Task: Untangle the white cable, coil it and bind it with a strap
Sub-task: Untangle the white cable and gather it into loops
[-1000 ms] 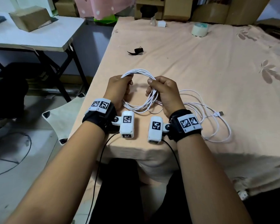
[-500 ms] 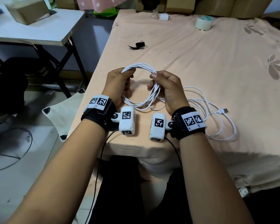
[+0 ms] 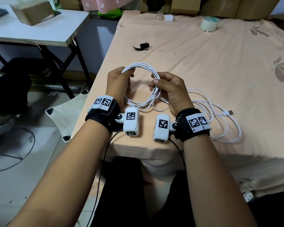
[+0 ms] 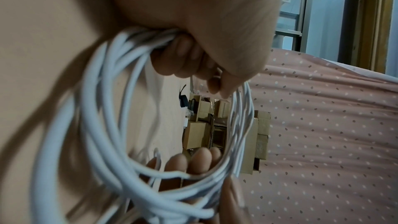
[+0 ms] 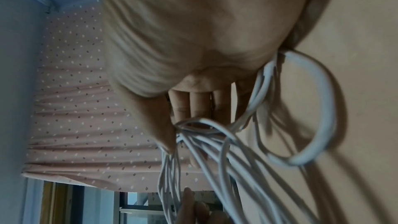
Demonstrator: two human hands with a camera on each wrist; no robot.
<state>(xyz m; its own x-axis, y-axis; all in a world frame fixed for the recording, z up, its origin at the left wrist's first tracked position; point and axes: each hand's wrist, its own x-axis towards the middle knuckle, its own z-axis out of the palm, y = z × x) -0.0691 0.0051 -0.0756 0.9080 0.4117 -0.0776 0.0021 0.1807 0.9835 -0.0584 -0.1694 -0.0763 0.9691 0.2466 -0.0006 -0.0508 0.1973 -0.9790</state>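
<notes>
The white cable (image 3: pixel 144 67) forms a coil of several loops held upright over the near left corner of the table. My left hand (image 3: pixel 120 82) grips the coil's left side, fingers curled round the bundle (image 4: pixel 129 43). My right hand (image 3: pixel 168 88) pinches the coil's right side between thumb and fingers (image 5: pixel 183 130). Loose cable (image 3: pixel 226 126) trails right on the cloth, ending in a USB plug (image 3: pixel 230 112). A black strap (image 3: pixel 142 46) lies farther back on the table, apart from both hands.
The table wears a peach cloth (image 3: pixel 203 63). A tape roll (image 3: pixel 209 24) and a white charger (image 3: pixel 168 18) sit at its far edge, cardboard boxes behind. A white side table (image 3: pixel 39 30) with a box stands to the left, a folding stool (image 3: pixel 67 118) below it.
Both hands have kept their hold on the coil, and my right thumb and fingers have shifted slightly along its right side. The camera view has tipped a little.
</notes>
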